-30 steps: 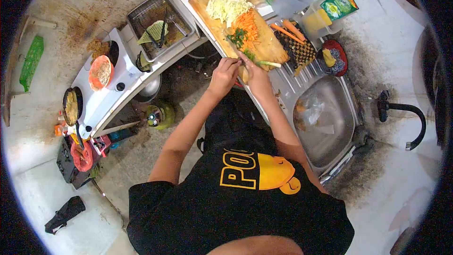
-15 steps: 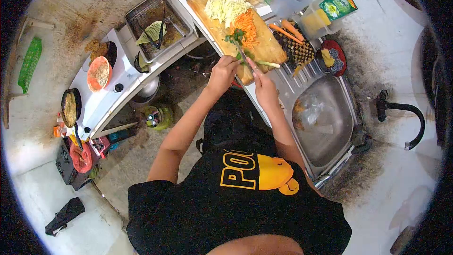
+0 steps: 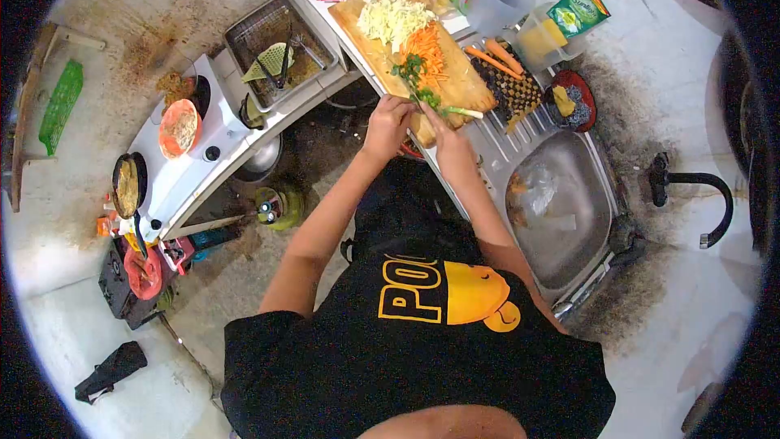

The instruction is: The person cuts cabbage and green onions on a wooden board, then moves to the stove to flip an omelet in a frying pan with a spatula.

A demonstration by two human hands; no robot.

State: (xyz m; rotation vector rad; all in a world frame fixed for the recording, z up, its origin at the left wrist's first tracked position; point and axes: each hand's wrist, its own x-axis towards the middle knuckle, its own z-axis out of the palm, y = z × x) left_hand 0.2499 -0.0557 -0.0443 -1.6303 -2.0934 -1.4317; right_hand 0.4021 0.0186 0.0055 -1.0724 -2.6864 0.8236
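On a wooden cutting board [image 3: 372, 47] lie chopped green leaves [image 3: 410, 69], shredded carrot [image 3: 423, 52] and shredded pale cabbage [image 3: 393, 18]. A spring onion [image 3: 465, 112] with a white end lies across the board's near part. My right hand [image 3: 452, 148] is closed round the handle of a knife [image 3: 412, 89], its blade pointing away over the greens. At the near edge of the board, my left hand [image 3: 387, 126] has its fingers pinched together by the blade, seemingly on the spring onion's green part; the fingers partly hide the contact.
Whole carrots [image 3: 502, 57] rest on a dark checkered mat right of the board, beside the steel sink [image 3: 561, 203]. A fryer basket tray [image 3: 280, 53] stands left. Further left, a white stove [image 3: 215, 130] carries an orange bowl [image 3: 179, 128] and a frying pan [image 3: 129, 184].
The knife blade has shifted slightly and lies closer to the left fingers, with the chopped greens more spread out. The whole view has moved a little; both hands stay at the board's near edge.
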